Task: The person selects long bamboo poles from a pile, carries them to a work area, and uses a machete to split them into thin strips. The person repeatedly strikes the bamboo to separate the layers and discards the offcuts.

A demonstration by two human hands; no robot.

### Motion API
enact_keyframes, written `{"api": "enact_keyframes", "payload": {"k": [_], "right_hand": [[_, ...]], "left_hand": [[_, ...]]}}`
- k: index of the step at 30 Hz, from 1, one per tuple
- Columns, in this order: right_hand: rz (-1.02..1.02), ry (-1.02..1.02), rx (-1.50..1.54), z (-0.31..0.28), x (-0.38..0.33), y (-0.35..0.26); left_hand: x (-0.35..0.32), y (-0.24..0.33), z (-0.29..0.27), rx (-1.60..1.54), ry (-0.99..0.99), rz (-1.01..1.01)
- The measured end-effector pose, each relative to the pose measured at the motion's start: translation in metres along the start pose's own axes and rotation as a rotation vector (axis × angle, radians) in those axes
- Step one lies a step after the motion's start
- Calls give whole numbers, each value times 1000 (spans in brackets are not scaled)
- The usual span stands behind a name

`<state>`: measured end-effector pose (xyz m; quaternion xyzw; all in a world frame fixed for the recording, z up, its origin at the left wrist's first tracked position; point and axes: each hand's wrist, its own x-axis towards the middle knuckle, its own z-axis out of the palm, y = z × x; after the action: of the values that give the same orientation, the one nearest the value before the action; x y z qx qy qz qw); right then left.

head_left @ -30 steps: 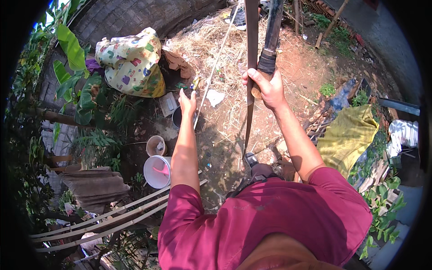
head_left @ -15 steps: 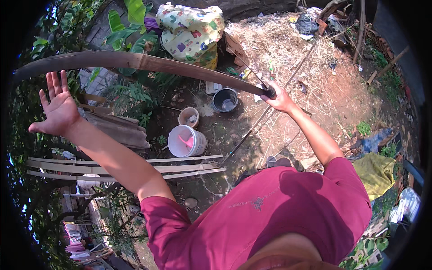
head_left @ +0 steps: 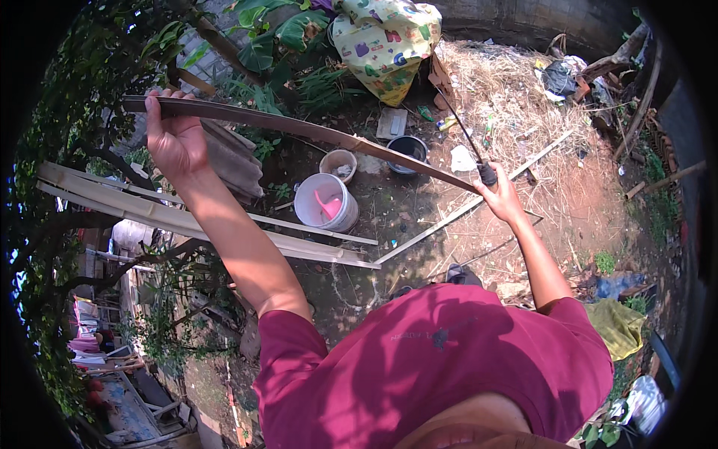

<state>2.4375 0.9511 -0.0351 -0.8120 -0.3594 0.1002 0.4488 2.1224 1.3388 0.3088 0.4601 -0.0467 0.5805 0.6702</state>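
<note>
Brown, long curved wooden strip [head_left: 299, 129] — left hand [head_left: 176, 138] grasps its far end, right hand [head_left: 499, 196] clenches the dark-handled end; overbending may crack it.

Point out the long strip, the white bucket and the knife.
strip [head_left: 314, 131], head view, middle of its length.
white bucket [head_left: 314, 213], head view, its near wall.
knife [head_left: 460, 127], head view, its thin blade.
</note>
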Motion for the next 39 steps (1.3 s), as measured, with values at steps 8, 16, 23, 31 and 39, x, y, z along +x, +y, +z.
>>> {"api": "enact_keyframes", "payload": {"k": [8, 16, 23, 31, 39], "right_hand": [[-303, -105, 152, -22, -84, -196], [-452, -31, 84, -21, -131, -273], [-448, 149, -1, -22, -143, -285], [-87, 154, -80, -29, -131, -267], [-97, 359, -864, -80, -117, -310]], "left_hand": [[-3, -18, 25, -165, -114, 122], [-11, -16, 100, -82, -29, 268], [-16, -9, 124, -217, -170, 276], [-5, -8, 130, -384, -342, 269], [3, -27, 174, -253, -299, 363]]}}
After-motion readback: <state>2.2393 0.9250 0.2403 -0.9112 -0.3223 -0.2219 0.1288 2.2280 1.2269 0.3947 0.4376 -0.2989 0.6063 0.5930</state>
